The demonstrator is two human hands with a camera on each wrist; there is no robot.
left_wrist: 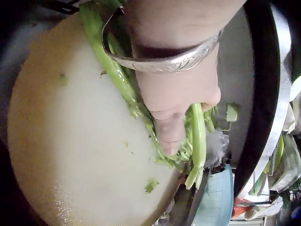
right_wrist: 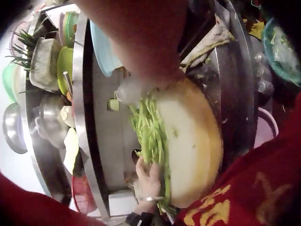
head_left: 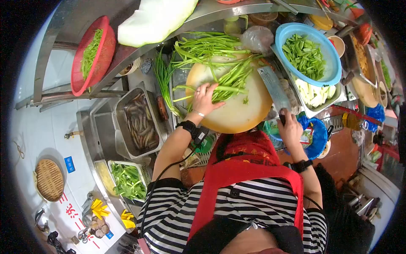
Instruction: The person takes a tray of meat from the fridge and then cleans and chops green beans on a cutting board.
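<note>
My left hand [head_left: 204, 100] holds a bunch of green celery stalks [head_left: 232, 81] down on the round, pale chopping board [head_left: 249, 112]. In the left wrist view, the thumb [left_wrist: 169, 134] lies along the bunch and one cut stalk [left_wrist: 198, 141] sticks out past the fingers. At the board's right edge, my right hand [head_left: 291, 132] grips the dark handle of a cleaver [head_left: 272, 86]. Its broad blade lies flat over the board's right rim, pointing away from me. More celery [head_left: 207, 44] is heaped at the back of the board. The cleaver is hidden in the right wrist view.
A blue colander [head_left: 336, 55] of cut green pieces sits right of the board, above a tray of pale slices [head_left: 315, 94]. Left of it are long thin greens [head_left: 163, 80] and a metal basin [head_left: 158, 142] of dark, elongated contents. A steel shelf [head_left: 203, 15] crosses behind.
</note>
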